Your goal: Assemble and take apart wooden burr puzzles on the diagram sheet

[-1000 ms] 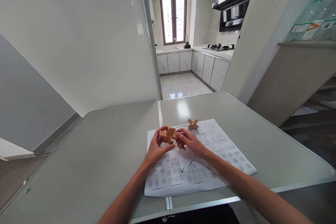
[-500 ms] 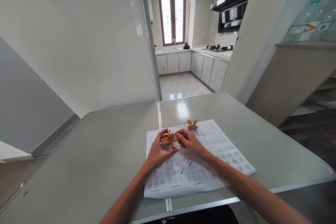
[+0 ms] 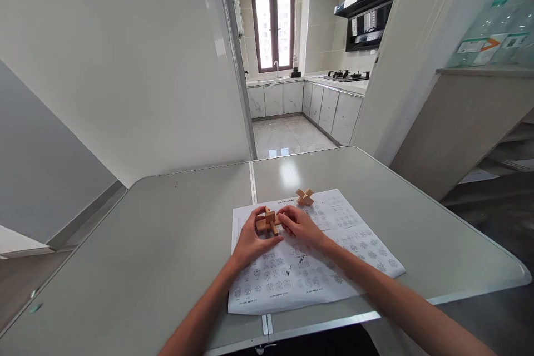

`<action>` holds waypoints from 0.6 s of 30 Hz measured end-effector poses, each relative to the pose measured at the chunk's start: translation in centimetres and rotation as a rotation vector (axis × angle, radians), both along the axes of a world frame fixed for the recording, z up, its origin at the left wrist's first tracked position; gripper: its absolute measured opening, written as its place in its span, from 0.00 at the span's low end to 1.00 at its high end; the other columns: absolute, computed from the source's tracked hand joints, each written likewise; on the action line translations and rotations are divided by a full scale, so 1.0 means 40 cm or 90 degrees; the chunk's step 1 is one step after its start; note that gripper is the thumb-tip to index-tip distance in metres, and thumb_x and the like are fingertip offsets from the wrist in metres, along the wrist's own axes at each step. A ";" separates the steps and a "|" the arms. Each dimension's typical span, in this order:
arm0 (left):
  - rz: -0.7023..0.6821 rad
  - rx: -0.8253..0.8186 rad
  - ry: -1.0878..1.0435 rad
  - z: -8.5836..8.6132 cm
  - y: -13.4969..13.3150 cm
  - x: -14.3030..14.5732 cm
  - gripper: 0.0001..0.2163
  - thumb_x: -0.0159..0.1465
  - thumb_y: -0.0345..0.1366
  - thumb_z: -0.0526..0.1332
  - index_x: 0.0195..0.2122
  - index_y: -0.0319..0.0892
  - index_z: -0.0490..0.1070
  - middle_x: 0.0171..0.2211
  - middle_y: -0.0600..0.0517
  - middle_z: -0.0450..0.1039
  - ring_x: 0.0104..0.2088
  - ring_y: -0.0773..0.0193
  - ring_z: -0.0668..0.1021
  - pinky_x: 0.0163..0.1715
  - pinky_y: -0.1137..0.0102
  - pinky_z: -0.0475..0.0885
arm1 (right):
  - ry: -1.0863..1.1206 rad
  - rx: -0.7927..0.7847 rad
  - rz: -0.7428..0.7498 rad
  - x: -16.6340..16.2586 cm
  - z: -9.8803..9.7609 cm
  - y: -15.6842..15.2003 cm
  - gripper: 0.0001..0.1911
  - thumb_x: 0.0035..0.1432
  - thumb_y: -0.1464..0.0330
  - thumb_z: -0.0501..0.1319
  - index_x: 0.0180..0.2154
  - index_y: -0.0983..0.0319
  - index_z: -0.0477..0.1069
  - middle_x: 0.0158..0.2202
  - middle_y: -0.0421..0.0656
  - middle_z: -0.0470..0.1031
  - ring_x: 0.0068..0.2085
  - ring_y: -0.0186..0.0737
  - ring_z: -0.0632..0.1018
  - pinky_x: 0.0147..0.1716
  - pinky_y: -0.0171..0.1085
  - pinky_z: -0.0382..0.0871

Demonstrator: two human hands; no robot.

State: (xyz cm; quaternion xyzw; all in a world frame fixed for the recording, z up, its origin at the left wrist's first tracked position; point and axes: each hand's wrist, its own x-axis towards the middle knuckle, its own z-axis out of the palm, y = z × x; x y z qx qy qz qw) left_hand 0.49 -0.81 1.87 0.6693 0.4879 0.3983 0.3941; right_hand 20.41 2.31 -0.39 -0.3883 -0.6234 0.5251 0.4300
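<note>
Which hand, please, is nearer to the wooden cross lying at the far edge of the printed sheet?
Right. The right hand is just on the near side of the wooden cross; the left hand, holding the wooden puzzle, is farther off, toward the near left.

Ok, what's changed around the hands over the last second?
The wooden assembly has turned between the left hand and right hand; I can't tell exactly which way. Nothing was visibly picked up or released. The wooden cross and printed sheet stayed put.
</note>
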 end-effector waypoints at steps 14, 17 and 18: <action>0.005 -0.004 -0.018 -0.004 0.001 0.001 0.39 0.50 0.40 0.79 0.61 0.47 0.64 0.54 0.43 0.75 0.54 0.49 0.80 0.59 0.50 0.73 | 0.039 -0.028 0.010 -0.003 -0.002 0.002 0.22 0.63 0.47 0.61 0.40 0.59 0.70 0.22 0.35 0.68 0.21 0.36 0.68 0.23 0.36 0.61; 0.005 -0.001 -0.007 0.002 -0.002 0.002 0.39 0.50 0.40 0.79 0.61 0.47 0.64 0.52 0.44 0.76 0.55 0.48 0.80 0.60 0.51 0.72 | 0.067 -0.047 0.011 -0.004 -0.001 0.000 0.23 0.61 0.46 0.62 0.39 0.60 0.70 0.23 0.36 0.69 0.22 0.36 0.69 0.24 0.37 0.63; 0.005 -0.001 -0.006 0.004 -0.003 0.003 0.39 0.50 0.40 0.79 0.61 0.47 0.64 0.52 0.44 0.76 0.55 0.49 0.80 0.60 0.51 0.72 | 0.074 -0.052 0.012 -0.005 -0.001 -0.001 0.23 0.61 0.46 0.62 0.38 0.60 0.70 0.24 0.36 0.70 0.23 0.36 0.69 0.24 0.37 0.63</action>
